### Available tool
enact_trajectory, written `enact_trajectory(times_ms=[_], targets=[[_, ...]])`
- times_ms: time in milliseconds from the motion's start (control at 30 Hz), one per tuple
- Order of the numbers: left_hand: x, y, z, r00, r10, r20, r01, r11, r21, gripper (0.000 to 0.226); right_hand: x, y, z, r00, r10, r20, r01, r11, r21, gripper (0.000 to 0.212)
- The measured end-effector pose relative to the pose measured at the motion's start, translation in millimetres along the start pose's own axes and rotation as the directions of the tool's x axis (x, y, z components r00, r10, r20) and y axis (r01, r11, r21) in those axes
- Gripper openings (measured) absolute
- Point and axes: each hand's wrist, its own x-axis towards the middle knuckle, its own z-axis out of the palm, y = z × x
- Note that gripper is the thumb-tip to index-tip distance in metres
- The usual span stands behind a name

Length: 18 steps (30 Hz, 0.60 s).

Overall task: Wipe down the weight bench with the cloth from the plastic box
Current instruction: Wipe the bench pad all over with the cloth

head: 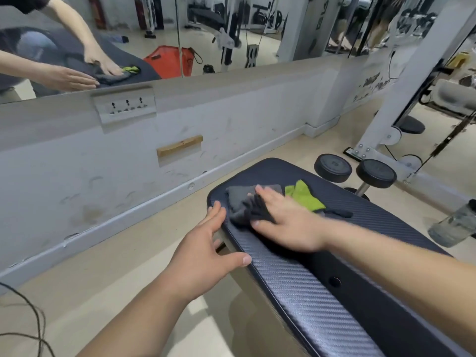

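Right grip (280, 222) lies flat, fingers straight, pressing the cloth (238, 200) near the worktop (291, 279) far end; left grip (203, 251) spread wide, thumb touching its left edge.

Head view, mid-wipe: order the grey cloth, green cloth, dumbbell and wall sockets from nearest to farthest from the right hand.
1. Grey cloth, under the right hand.
2. Green cloth, just beyond the hand on the bench.
3. Dumbbell, on the floor past the bench end.
4. Wall sockets, high on the left wall.
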Motion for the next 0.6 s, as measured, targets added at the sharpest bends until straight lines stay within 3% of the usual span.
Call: enact_trajectory(times_ms=[100, 167, 233, 333, 500, 600], targets=[[1, -1, 0, 1.000, 0.008, 0.001, -0.008, 0.999, 0.032, 0.113, 49, 24, -21, 0.976, 0.212, -0.058, -0.204, 0.972, 0.121, 0.075], [1, -1, 0, 1.000, 0.017, -0.005, -0.017, 1.000, 0.023, 0.112, 74, 31, -17, 0.936, 0.335, -0.110, -0.324, 0.940, 0.107, 0.074], [2, -2, 0, 1.000, 0.019, -0.020, -0.018, 0.999, 0.038, 0.113, 82, 29, -7, 0.922, 0.367, -0.119, -0.362, 0.930, 0.064, 0.075], [2, -4, 0, 0.999, 0.027, -0.033, -0.025, 0.998, 0.051, 0.115, 54, 11, 2, 0.956, 0.261, -0.133, -0.258, 0.965, 0.040, 0.072], [2, -5, 1, 0.996, 0.054, -0.075, -0.048, 0.995, 0.091, 0.116, -43, -19, 33, 0.991, -0.109, -0.076, 0.107, 0.994, -0.031, 0.079], [-3, -2, 2, 0.995, 0.063, -0.076, -0.051, 0.986, 0.159, 0.113, -42, 18, 17, 0.986, -0.164, -0.040, 0.160, 0.982, -0.099, 0.079]])
